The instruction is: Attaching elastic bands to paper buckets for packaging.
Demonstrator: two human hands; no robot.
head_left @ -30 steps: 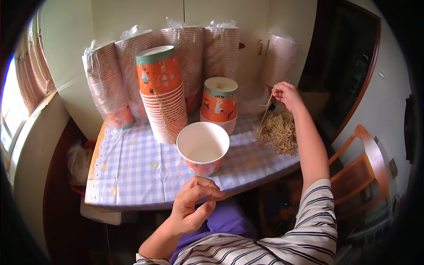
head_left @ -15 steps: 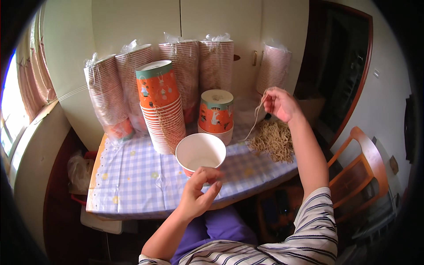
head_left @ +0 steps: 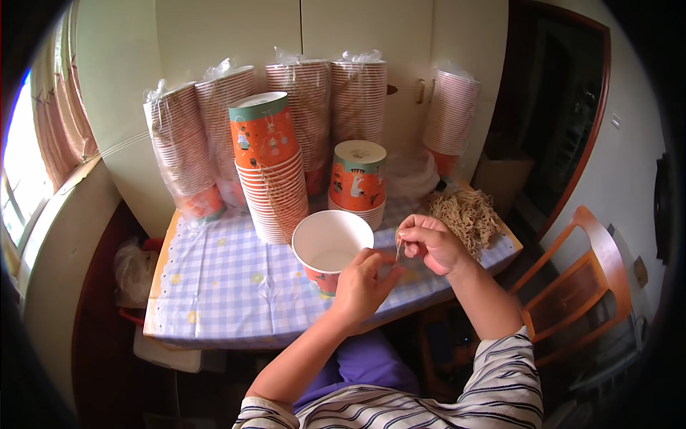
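My right hand [head_left: 433,245] is closed in a pinch on a thin tan string [head_left: 398,250], right of an upright paper bucket. The string hangs down to the fingertips of my left hand [head_left: 363,286]. Those fingertips are blurred, so whether they grip it I cannot make out. In front of the left hand stands the open paper bucket [head_left: 330,247], white inside and orange outside, with nothing in it. A heap of tan strings [head_left: 468,214] lies on the table at the right.
Behind the bucket are a tall stack of upside-down orange buckets [head_left: 268,164] and a shorter stack [head_left: 357,179]. Several plastic-wrapped bucket stacks [head_left: 300,107] line the back. A checked cloth covers the table [head_left: 229,286]. At the right is a wooden chair [head_left: 600,264].
My right hand has come down and left from above the string heap, carrying a string toward the left hand. My left hand has shifted right, along the bucket's near side.
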